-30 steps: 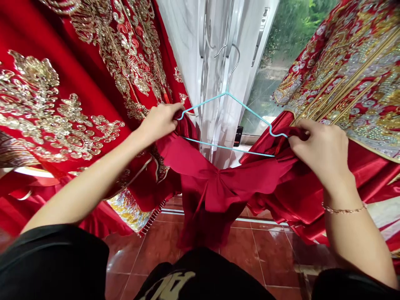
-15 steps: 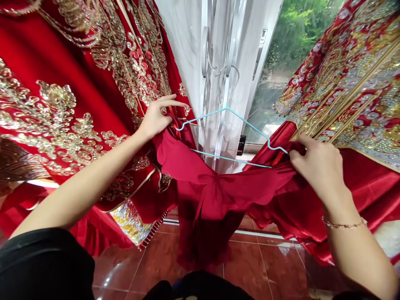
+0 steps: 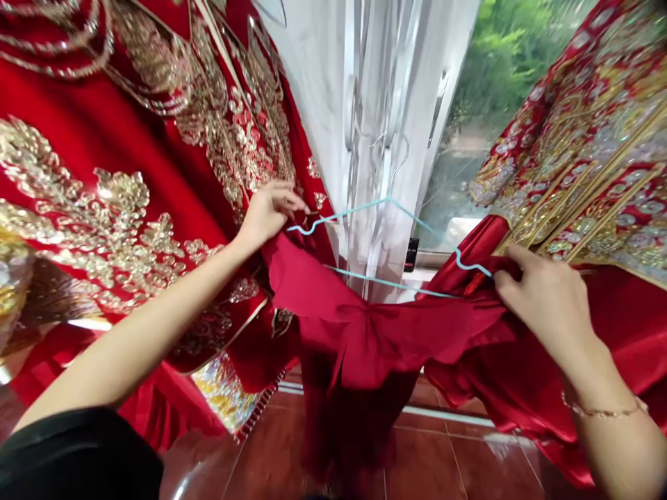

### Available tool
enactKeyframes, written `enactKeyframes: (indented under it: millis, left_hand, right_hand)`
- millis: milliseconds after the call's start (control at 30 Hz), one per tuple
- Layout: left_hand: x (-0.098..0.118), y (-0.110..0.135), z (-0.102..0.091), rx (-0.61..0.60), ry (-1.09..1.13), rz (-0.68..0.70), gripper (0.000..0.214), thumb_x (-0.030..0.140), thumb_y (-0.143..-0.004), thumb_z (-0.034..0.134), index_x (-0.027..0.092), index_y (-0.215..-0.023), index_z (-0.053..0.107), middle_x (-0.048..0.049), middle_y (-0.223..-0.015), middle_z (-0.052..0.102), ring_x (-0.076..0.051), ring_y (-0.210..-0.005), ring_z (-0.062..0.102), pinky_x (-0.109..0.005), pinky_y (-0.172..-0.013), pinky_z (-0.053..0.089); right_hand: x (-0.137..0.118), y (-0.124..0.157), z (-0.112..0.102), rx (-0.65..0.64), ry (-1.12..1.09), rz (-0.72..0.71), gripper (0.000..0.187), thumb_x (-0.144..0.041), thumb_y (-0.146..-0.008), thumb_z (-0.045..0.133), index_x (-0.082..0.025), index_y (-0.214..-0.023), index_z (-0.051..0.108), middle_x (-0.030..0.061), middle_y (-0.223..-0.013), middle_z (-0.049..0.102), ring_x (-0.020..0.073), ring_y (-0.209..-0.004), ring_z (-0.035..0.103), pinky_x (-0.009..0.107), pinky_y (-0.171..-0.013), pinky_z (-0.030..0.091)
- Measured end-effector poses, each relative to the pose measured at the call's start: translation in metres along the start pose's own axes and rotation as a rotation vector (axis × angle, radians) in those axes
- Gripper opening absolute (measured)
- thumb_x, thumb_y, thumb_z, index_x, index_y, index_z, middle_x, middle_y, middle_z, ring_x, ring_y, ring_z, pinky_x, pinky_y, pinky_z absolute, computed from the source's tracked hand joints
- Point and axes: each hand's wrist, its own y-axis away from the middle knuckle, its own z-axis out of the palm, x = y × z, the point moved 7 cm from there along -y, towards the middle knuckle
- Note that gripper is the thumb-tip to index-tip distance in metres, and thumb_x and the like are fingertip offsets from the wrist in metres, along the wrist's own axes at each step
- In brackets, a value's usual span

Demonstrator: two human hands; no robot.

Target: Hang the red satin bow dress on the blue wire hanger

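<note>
Against a sheer white curtain (image 3: 375, 83), a light-blue coated wire hanger (image 3: 359, 207) hangs by its hook in front of the window, and a plain red satin garment (image 3: 365, 340) sags across its lower bar, its long folds falling toward the red tile floor (image 3: 271, 458). The right hand (image 3: 547, 305) is narrowly closed on a gathered fold of satin at the hanger's right shoulder end. The left hand (image 3: 268, 212) is half-curled at the opposite end, its fingers (image 3: 294, 203) just above the wire; whether it pinches cloth or wire I cannot tell. The satin looks light, soft and slippery, likely to slide off smooth wire, so the gathered shoulder edges seem the surest hold. The thin hanger looks easy to bend. Heavy gold-sequinned red robes (image 3: 130, 208) hang on the left, with a similar embroidered robe (image 3: 588, 139) on the right.
</note>
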Motion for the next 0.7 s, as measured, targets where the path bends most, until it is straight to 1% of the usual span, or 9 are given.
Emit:
enactKeyframes:
  millis: [100, 167, 267, 333, 400, 500, 533, 633, 700]
  left_hand:
    - [-0.008, 0.02, -0.004, -0.039, -0.006, 0.063, 0.036, 0.002, -0.063, 0.046, 0.015, -0.083, 0.073, -0.0092, -0.117, 0.07, -0.023, -0.128, 0.059, -0.042, -0.112, 0.05]
    - [-0.013, 0.035, -0.01, -0.04, 0.036, 0.084, 0.033, 0.008, -0.066, 0.049, 0.018, -0.085, 0.073, -0.0071, -0.122, 0.069, -0.023, -0.129, 0.059, -0.044, -0.116, 0.047]
    - [-0.031, 0.054, -0.014, -0.039, 0.133, -0.052, 0.028, 0.015, -0.068, 0.053, 0.024, -0.088, 0.071, -0.0034, -0.132, 0.064, -0.023, -0.127, 0.06, -0.037, -0.114, 0.05]
    - [-0.049, 0.07, -0.006, -0.074, 0.209, -0.197, 0.028, 0.016, -0.067, 0.054, 0.025, -0.089, 0.069, -0.0023, -0.139, 0.061, -0.023, -0.121, 0.065, -0.037, -0.111, 0.052]
    - [-0.066, 0.095, 0.009, -0.126, 0.262, -0.311, 0.03, 0.017, -0.065, 0.054, 0.024, -0.091, 0.067, -0.0021, -0.144, 0.057, -0.026, -0.119, 0.066, -0.041, -0.11, 0.053]
    - [-0.083, 0.15, 0.041, -0.225, 0.206, -0.38, 0.037, 0.016, -0.065, 0.05, 0.022, -0.097, 0.068, -0.0007, -0.148, 0.054, -0.033, -0.135, 0.054, -0.045, -0.112, 0.049]
    - [-0.086, 0.173, 0.057, -0.307, 0.152, -0.383, 0.039, 0.014, -0.064, 0.049, 0.022, -0.096, 0.07, -0.0007, -0.145, 0.057, -0.034, -0.139, 0.05, -0.046, -0.114, 0.047]
    - [-0.098, 0.249, 0.106, -0.571, 0.012, -0.438, 0.042, 0.009, -0.059, 0.044, 0.022, -0.085, 0.074, -0.0004, -0.138, 0.063, -0.027, -0.137, 0.053, -0.04, -0.118, 0.04]
    - [-0.107, 0.297, 0.134, -0.754, -0.109, -0.492, 0.039, 0.008, -0.056, 0.043, 0.022, -0.076, 0.074, -0.0012, -0.128, 0.069, -0.025, -0.133, 0.056, -0.034, -0.115, 0.043]
  right_hand:
    - [0.009, -0.001, 0.001, 0.092, -0.215, 0.039, 0.007, -0.02, -0.075, 0.051, -0.022, -0.07, 0.047, -0.0025, -0.059, 0.037, 0.0127, -0.055, 0.026, 0.028, -0.059, 0.021]
    - [0.021, -0.001, 0.006, 0.189, -0.434, 0.052, 0.012, -0.021, -0.069, 0.05, -0.022, -0.062, 0.04, -0.0036, -0.056, 0.036, 0.0125, -0.055, 0.03, 0.028, -0.059, 0.024]
    - [0.049, 0.004, 0.031, 0.257, -0.766, 0.114, 0.014, -0.022, -0.062, 0.049, -0.023, -0.057, 0.036, -0.0056, -0.054, 0.034, 0.0108, -0.055, 0.032, 0.026, -0.056, 0.026]
    - [0.066, 0.013, 0.057, 0.247, -0.933, 0.194, 0.015, -0.023, -0.059, 0.05, -0.023, -0.056, 0.035, -0.007, -0.054, 0.033, 0.0096, -0.055, 0.031, 0.025, -0.055, 0.025]
    - [0.075, 0.028, 0.081, 0.217, -1.029, 0.257, 0.016, -0.023, -0.058, 0.051, -0.023, -0.057, 0.036, -0.0075, -0.054, 0.034, 0.0094, -0.055, 0.032, 0.024, -0.054, 0.027]
    - [0.071, 0.063, 0.105, 0.171, -1.01, 0.272, 0.01, -0.02, -0.061, 0.052, -0.023, -0.064, 0.043, -0.0058, -0.06, 0.042, 0.0114, -0.059, 0.042, 0.024, -0.057, 0.035]
    - [0.066, 0.077, 0.11, 0.154, -0.97, 0.249, 0.009, -0.019, -0.062, 0.052, -0.022, -0.07, 0.049, -0.0038, -0.065, 0.049, 0.0129, -0.064, 0.048, 0.025, -0.061, 0.04]
    - [0.048, 0.125, 0.129, 0.044, -0.758, 0.145, 0.04, -0.014, -0.071, 0.044, -0.02, -0.103, 0.068, 0.0056, -0.096, 0.064, 0.0167, -0.085, 0.062, 0.028, -0.074, 0.049]
    - [0.042, 0.153, 0.148, -0.11, -0.53, 0.124, 0.044, -0.012, -0.078, 0.04, -0.023, -0.1, 0.076, 0.008, -0.11, 0.065, 0.0153, -0.08, 0.064, 0.026, -0.066, 0.048]
